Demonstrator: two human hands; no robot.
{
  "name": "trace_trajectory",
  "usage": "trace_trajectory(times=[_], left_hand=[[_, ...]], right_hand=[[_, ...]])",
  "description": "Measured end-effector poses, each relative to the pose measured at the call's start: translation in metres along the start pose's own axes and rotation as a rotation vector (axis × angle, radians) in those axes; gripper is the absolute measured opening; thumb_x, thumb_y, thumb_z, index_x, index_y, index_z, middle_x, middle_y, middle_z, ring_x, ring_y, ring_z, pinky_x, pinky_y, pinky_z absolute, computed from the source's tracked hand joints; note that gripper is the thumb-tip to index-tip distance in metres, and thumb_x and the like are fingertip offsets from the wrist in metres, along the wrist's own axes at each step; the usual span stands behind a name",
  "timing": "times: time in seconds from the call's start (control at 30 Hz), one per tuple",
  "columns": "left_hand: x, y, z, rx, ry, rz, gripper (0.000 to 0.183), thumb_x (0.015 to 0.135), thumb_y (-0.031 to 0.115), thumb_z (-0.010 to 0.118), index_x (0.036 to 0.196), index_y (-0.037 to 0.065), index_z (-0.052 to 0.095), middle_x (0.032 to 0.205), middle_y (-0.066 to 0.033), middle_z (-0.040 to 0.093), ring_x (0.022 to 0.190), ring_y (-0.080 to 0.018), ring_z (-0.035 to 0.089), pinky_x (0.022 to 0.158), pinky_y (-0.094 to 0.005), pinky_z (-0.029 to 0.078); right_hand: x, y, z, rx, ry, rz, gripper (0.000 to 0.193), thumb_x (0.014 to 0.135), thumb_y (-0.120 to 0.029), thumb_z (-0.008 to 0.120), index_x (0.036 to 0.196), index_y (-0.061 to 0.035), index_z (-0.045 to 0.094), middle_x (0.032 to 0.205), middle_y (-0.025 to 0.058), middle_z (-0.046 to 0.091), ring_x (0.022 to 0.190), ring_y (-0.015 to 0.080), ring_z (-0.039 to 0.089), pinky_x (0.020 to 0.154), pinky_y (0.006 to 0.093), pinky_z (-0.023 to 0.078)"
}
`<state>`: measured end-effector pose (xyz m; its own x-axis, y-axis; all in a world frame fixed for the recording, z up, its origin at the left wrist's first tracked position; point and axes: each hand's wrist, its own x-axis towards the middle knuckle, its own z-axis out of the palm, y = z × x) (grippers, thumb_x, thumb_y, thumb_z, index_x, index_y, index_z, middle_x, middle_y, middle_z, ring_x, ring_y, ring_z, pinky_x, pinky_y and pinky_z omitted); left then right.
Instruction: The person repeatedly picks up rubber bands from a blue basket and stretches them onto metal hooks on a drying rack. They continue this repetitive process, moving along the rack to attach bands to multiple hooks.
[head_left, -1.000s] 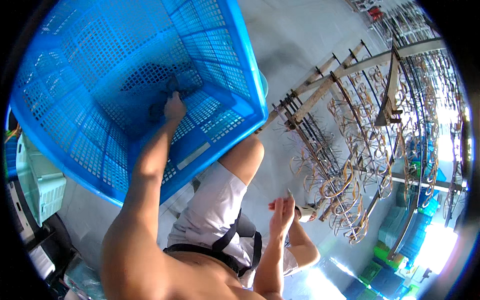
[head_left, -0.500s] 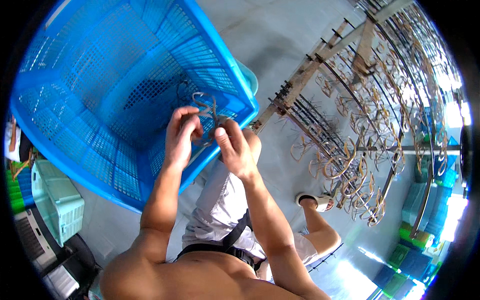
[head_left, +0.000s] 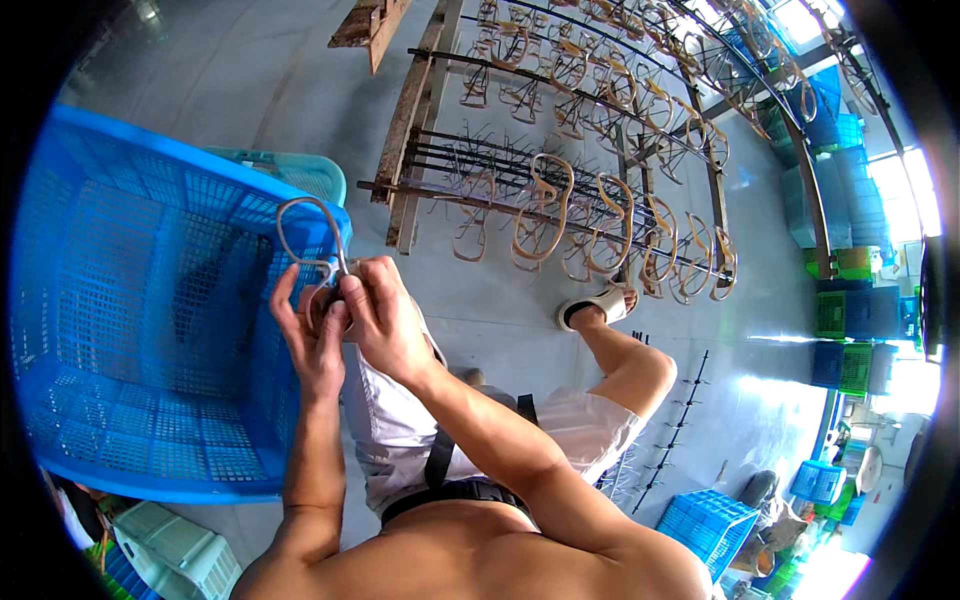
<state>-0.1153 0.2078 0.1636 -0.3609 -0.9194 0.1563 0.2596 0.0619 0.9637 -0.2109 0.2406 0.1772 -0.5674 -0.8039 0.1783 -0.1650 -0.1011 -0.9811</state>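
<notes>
In front of me, by the near right corner of a large blue mesh basket, I hold an eyeglass frame with thin grey-brown rims. One rim stands up above my fingers; the other is mostly behind them. My left hand pinches the lower part with thumb and fingers. Thumb against fingers, my right hand grips it near the bridge. A dark patch shows through the basket's mesh.
To the right stands a wooden rack with dark rods, from which several tan eyeglass frames hang. A pale green crate lies at lower left, a blue crate at lower right. A spiked rod lies on the floor.
The view has swung right, so the basket sits further left and more of the rack shows. My hands have come out from over the basket, raising the eyeglass frame into clearer sight.
</notes>
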Motion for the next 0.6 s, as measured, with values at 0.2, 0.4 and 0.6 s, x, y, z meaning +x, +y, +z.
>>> trace_trajectory(times=[0.2,0.4,0.6], left_hand=[[0.006,-0.005,-0.030,0.107,-0.288,0.047,0.068,0.078,0.043,0.067,0.126,0.001,0.042,0.123,-0.0088,0.043,0.115,-0.0199,0.044,0.093,-0.0318,0.040],[0.007,-0.017,-0.053,0.223,-0.295,-0.198,0.043,0.081,0.014,0.068,0.117,0.003,0.048,0.097,-0.0032,0.056,0.097,-0.0130,0.054,0.089,-0.0291,0.042],[0.029,0.009,-0.023,-0.236,-0.158,-0.064,0.027,0.093,0.021,0.050,0.115,0.005,0.051,0.065,0.0021,0.042,0.046,-0.0046,0.035,0.042,-0.0207,0.035]], right_hand=[[0.011,0.004,-0.001,0.879,-0.166,0.545,0.029,0.097,-0.024,0.042,0.089,0.0018,0.052,0.072,0.0060,0.056,0.058,0.0110,0.054,0.050,0.0236,0.043],[0.027,0.010,-0.011,0.449,-0.315,0.219,0.027,0.097,-0.025,0.042,0.098,0.0013,0.049,0.074,0.0071,0.056,0.060,0.0110,0.056,0.053,0.0248,0.047],[0.028,0.011,-0.076,0.199,0.453,0.097,0.016,0.096,-0.015,0.042,0.103,0.0000,0.043,0.062,0.0055,0.055,0.047,0.0093,0.052,0.042,0.0234,0.042]])
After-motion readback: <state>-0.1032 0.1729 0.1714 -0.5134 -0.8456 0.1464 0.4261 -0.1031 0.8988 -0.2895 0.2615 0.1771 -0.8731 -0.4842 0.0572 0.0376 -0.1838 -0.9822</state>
